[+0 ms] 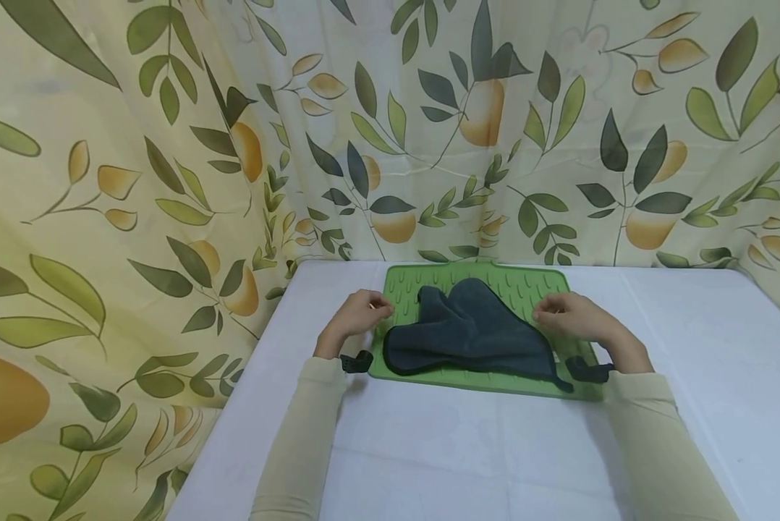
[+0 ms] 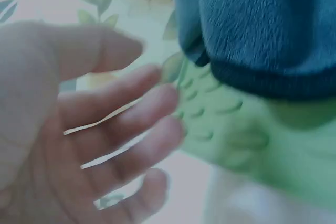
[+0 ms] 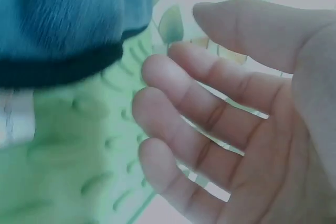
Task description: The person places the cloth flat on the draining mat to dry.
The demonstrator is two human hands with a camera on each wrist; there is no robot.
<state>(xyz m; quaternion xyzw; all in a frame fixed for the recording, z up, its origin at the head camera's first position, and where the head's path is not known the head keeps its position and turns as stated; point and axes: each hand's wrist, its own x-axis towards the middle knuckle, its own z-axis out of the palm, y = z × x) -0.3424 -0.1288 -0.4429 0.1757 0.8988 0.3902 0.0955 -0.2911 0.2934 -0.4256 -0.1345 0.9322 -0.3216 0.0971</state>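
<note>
A dark blue-grey cloth (image 1: 468, 333) with a black edging lies crumpled on a green mat (image 1: 527, 281) with raised drop-shaped bumps. From its lower right corner a short dark tab (image 1: 564, 386) sticks out. My left hand (image 1: 359, 315) hovers at the mat's left edge, holding nothing. In the left wrist view its fingers (image 2: 149, 98) are spread and slightly bent, with the cloth (image 2: 262, 24) just beyond. Over the mat's right side is my right hand (image 1: 579, 318), also without anything in it. Its loosely bent fingers (image 3: 168, 114) point toward the cloth (image 3: 68, 19).
The mat lies on a table with a white cover (image 1: 429, 449), near its back edge. Behind and to the left hangs a curtain (image 1: 338, 130) printed with leaves and fruit. Black devices (image 1: 357, 362) sit at both wrists.
</note>
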